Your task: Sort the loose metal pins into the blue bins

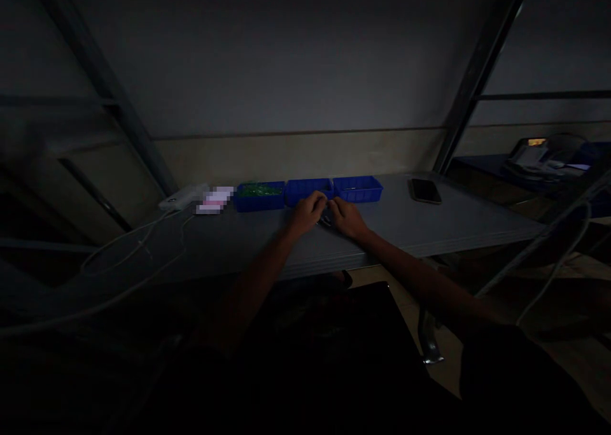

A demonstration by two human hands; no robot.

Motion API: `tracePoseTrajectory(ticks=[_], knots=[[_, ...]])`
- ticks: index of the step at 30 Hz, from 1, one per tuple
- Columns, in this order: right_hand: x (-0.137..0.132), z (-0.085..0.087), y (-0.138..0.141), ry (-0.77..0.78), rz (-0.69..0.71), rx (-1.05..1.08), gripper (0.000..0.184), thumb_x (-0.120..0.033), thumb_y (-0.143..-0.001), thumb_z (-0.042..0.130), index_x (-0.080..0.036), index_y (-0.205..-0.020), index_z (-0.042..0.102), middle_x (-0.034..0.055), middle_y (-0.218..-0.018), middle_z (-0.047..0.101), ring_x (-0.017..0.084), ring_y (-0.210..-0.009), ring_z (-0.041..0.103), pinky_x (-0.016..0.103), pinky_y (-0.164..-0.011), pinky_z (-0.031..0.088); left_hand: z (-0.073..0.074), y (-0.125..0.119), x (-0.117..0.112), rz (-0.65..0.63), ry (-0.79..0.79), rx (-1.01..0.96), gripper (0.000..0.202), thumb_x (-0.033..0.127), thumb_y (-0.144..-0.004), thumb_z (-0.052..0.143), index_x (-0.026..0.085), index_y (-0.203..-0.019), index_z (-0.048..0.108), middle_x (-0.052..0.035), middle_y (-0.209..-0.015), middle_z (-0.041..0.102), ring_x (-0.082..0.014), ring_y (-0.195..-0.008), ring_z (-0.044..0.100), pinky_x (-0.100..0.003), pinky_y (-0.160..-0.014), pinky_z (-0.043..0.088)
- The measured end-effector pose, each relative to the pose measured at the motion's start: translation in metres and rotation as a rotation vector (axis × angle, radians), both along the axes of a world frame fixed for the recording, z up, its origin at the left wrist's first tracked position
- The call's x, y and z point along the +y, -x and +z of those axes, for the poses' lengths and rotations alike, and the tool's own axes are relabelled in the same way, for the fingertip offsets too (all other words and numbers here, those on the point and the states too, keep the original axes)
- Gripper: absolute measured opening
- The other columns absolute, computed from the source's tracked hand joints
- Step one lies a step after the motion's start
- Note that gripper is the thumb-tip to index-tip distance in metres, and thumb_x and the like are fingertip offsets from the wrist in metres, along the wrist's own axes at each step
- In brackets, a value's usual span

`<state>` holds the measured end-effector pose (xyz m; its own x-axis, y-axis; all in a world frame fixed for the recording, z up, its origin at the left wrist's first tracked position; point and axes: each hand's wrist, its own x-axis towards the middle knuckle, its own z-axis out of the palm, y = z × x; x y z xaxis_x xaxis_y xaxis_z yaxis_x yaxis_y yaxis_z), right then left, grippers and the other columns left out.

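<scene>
The scene is very dim. My left hand (309, 211) and my right hand (344, 216) meet on a grey table (458, 221), fingers curled together around a small dark thing I cannot make out. Just behind them stand three blue trays in a row: the left blue tray (260, 197) holds green parts, the middle blue tray (305, 188) and the right blue tray (359, 188) show no clear contents.
A dark phone (424, 191) lies flat to the right of the trays. A white power strip (184, 196) with white cables (124, 244) sits at the left. Slanted metal frame bars rise on both sides. Cluttered objects sit on another surface at far right.
</scene>
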<state>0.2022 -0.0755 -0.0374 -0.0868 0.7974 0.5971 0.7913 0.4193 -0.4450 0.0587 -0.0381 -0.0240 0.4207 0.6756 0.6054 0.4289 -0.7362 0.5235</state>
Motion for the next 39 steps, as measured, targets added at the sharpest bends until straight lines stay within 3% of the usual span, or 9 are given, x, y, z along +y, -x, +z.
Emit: tracePoseTrajectory(ticks=[5, 9, 15, 19, 27, 39], knots=[[0.0032, -0.0022, -0.0007, -0.011, -0.038, 0.019, 0.038, -0.037, -0.095, 0.024, -0.019, -0.079, 0.053, 0.0032, -0.069, 0.058, 0.015, -0.063, 0.053, 0.025, -0.062, 0.036, -0.0011, 0.0004, 0.0, -0.06, 0.009, 0.009, 0.025, 0.033, -0.086, 0.043, 0.017, -0.102, 0.054, 0.0042, -0.056, 0.052, -0.0104, -0.051, 0.048, -0.021, -0.051, 0.035], [0.0021, -0.0011, -0.0008, 0.017, -0.029, 0.04, 0.037, -0.036, -0.094, 0.024, -0.019, -0.081, 0.054, 0.0041, -0.072, 0.06, 0.016, -0.067, 0.055, 0.025, -0.064, 0.037, -0.002, 0.0004, 0.002, -0.033, -0.011, 0.002, 0.023, 0.033, -0.086, 0.042, 0.016, -0.096, 0.055, 0.0023, -0.059, 0.055, -0.0114, -0.056, 0.052, -0.021, -0.055, 0.037], [-0.002, 0.0001, -0.0002, -0.017, 0.038, 0.084, 0.029, -0.041, -0.09, 0.036, -0.019, -0.102, 0.05, 0.0028, -0.078, 0.061, 0.016, -0.069, 0.056, 0.025, -0.063, 0.038, 0.0009, 0.0001, 0.0001, 0.036, -0.019, 0.012, 0.022, 0.032, -0.088, 0.039, 0.017, -0.083, 0.056, 0.0007, -0.063, 0.058, -0.0122, -0.061, 0.054, -0.021, -0.058, 0.038], [-0.0017, -0.0001, 0.0006, -0.021, 0.03, 0.055, 0.026, -0.036, -0.092, 0.032, -0.019, -0.095, 0.052, 0.0059, -0.083, 0.062, 0.018, -0.074, 0.057, 0.027, -0.067, 0.039, 0.0029, -0.0011, -0.002, 0.048, -0.013, 0.023, 0.026, 0.032, -0.089, 0.037, 0.017, -0.076, 0.055, 0.0011, -0.059, 0.055, -0.012, -0.058, 0.052, -0.021, -0.055, 0.037], [0.004, -0.0035, -0.0008, -0.02, -0.039, 0.058, 0.035, -0.038, -0.093, 0.023, -0.02, -0.079, 0.05, 0.0051, -0.071, 0.058, 0.017, -0.067, 0.054, 0.026, -0.065, 0.036, 0.0008, 0.0002, -0.0014, -0.061, 0.013, -0.012, 0.024, 0.033, -0.086, 0.043, 0.017, -0.102, 0.052, 0.0044, -0.057, 0.051, -0.0103, -0.05, 0.047, -0.021, -0.05, 0.034], [-0.0056, 0.0037, 0.0007, 0.001, 0.035, 0.088, 0.026, -0.038, -0.09, 0.034, -0.019, -0.096, 0.05, 0.0036, -0.078, 0.059, 0.017, -0.071, 0.055, 0.026, -0.065, 0.037, 0.0016, -0.0009, -0.0004, 0.032, -0.007, 0.002, 0.023, 0.033, -0.088, 0.039, 0.018, -0.08, 0.054, 0.0007, -0.061, 0.056, -0.0126, -0.059, 0.054, -0.022, -0.056, 0.037]])
